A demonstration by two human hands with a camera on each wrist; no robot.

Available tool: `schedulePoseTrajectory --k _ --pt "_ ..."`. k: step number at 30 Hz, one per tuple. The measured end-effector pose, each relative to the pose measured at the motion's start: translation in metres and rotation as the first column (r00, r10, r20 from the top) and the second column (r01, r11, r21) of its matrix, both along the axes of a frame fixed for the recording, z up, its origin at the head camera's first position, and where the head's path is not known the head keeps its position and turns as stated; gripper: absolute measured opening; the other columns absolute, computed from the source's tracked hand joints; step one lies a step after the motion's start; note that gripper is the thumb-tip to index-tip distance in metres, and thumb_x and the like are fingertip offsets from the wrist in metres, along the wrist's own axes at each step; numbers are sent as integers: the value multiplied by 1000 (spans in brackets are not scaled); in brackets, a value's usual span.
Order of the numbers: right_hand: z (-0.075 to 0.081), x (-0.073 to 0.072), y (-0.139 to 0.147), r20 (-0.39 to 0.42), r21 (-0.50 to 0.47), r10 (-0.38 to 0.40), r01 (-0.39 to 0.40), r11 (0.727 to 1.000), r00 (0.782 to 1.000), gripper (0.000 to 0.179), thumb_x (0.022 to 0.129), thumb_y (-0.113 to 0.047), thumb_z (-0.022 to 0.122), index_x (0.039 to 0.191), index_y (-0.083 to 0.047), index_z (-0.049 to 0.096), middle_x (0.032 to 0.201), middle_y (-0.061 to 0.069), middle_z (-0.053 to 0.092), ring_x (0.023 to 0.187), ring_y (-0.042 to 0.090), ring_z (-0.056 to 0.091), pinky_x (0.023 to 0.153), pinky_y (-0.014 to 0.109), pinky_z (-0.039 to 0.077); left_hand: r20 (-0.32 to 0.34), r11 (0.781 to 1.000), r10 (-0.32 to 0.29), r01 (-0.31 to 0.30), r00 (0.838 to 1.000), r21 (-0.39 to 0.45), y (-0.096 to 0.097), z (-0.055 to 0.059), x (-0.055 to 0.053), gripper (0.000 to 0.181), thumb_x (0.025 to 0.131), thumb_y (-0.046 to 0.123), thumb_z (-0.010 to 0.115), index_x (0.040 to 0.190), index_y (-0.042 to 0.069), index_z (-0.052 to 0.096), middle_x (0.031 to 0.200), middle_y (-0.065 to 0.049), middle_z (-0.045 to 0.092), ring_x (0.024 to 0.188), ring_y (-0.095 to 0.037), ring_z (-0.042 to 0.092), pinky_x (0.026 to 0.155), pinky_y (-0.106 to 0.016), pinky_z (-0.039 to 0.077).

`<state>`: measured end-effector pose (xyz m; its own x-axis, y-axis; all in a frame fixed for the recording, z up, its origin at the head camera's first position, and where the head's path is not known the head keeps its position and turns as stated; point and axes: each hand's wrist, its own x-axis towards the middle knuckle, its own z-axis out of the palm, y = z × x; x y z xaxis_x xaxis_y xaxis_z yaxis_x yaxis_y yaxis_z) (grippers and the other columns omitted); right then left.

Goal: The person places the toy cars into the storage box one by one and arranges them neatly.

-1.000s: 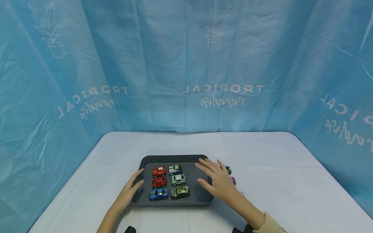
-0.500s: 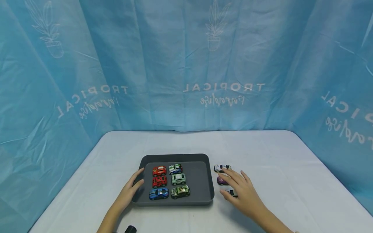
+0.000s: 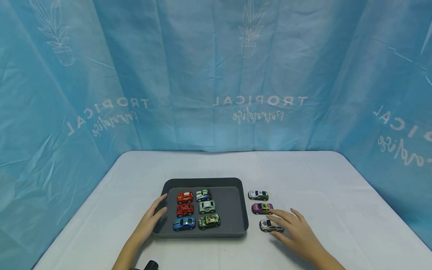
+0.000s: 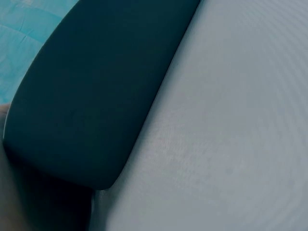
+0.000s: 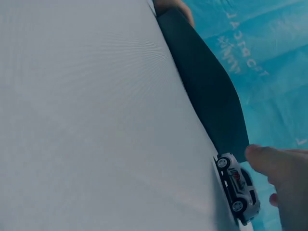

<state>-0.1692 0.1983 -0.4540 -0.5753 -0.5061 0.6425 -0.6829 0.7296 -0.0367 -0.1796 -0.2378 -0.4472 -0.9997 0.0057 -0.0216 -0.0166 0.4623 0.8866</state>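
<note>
A dark grey tray [image 3: 231, 210] holds two columns of small toy cars, among them a blue car [image 3: 184, 224] and a camouflage car [image 3: 209, 221]. My left hand [image 3: 146, 224] rests at the tray's left rim, thumb and finger reaching over the edge. Right of the tray, my right hand [image 3: 297, 234] hovers with spread fingers over a silver toy car [image 3: 266, 225], partly covering it. In the right wrist view, the thumb [image 5: 262, 161] is beside the upper end of that car, which stands on its wheels. Just behind it is a purple and green toy car [image 3: 260, 208], close to the fingertips.
A white toy car [image 3: 258, 195] stands farthest back in the row right of the tray. White cloth covers the table [image 3: 324, 187], and a blue curtain [image 3: 216, 75] hangs behind and at both sides. A black object [image 3: 151, 265] shows by the left forearm.
My right hand has moved right and toward me, from over the tray's right edge to the silver car, uncovering the cars there. The left hand and tray have stayed put.
</note>
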Motion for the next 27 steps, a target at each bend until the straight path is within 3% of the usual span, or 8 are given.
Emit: schedulePoseTrajectory --k 2,4,8,10,15,27 --pt "-4 0 3 1 3 15 -15 1000 1000 45 67 -33 75 109 -21 65 110 -1 65 100 17 60 113 13 4 9 1000 3 -3 1000 2 1 0 0 56 95 36 42 143 15 25 151 -17 16 139 -42 8 107 -66 9" --pt "-8 -1 5 13 8 17 -17 1000 1000 45 66 -32 76 109 -24 65 110 -3 66 99 15 61 109 17 16 18 1000 4 -4 1000 1 1 1 0 56 95 37 42 143 15 25 152 -17 15 139 -42 8 107 -66 8" --pt "-13 -1 6 48 19 -8 7 1000 999 47 64 -30 78 110 -30 64 111 -7 65 98 13 61 92 27 37 20 1000 4 -4 1000 -2 1 2 0 56 95 37 42 143 15 25 152 -17 15 139 -42 7 107 -66 8" --pt "-15 -1 6 70 6 -13 12 1000 997 49 64 -27 79 110 -32 64 111 -8 64 99 13 61 88 21 42 17 1000 3 -3 1000 2 1 2 0 56 95 37 42 143 15 25 152 -17 15 139 -42 7 107 -65 8" --pt "-19 -3 6 91 -60 16 -10 998 996 50 60 -13 80 106 -29 67 108 -6 65 96 14 62 92 0 34 21 1000 -4 4 1000 9 0 2 0 56 95 38 41 143 17 24 152 -17 14 139 -42 7 107 -65 7" --pt "-15 -5 5 41 -83 17 -14 996 999 47 58 -6 79 98 -27 70 98 -10 65 89 10 63 88 1 38 24 1000 -11 11 1000 13 -1 3 0 56 95 38 41 143 17 23 152 -17 13 139 -42 6 108 -65 7"
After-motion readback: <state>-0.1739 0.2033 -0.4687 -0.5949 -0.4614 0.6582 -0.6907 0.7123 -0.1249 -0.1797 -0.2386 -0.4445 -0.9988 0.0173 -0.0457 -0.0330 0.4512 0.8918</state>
